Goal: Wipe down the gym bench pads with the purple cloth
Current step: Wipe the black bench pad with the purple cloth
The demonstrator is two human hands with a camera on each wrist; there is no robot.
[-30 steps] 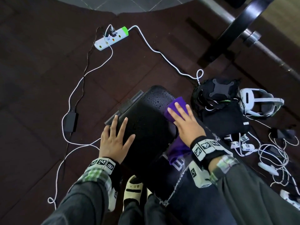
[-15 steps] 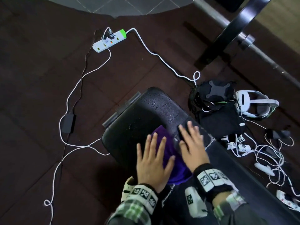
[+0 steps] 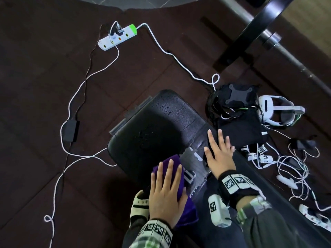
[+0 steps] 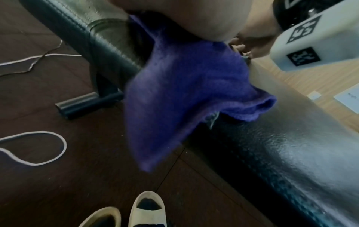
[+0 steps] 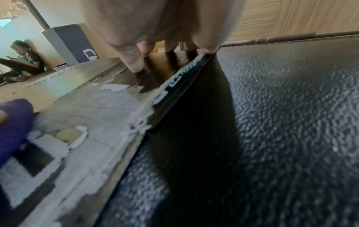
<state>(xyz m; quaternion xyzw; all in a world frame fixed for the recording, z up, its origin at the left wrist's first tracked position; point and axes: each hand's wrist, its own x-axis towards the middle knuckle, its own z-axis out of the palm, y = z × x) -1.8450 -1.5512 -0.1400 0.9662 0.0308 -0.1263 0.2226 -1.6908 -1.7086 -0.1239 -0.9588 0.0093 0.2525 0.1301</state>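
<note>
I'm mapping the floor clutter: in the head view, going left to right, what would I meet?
Black power adapter → white power strip → left hand on the purple cloth → right hand on the bench pad → white headset.

Purple cloth [image 4: 180,86] takes up most of the shot here, pinned under the heel of the left hand [image 4: 194,16] up top, with its loose end drooping off the edge of the black bench pad [image 4: 291,153]. The textured surface looks shiny. Down on the dark floor [image 4: 77,176]: a white cable loop [image 4: 33,147] and two slippers [image 4: 147,210].
</note>
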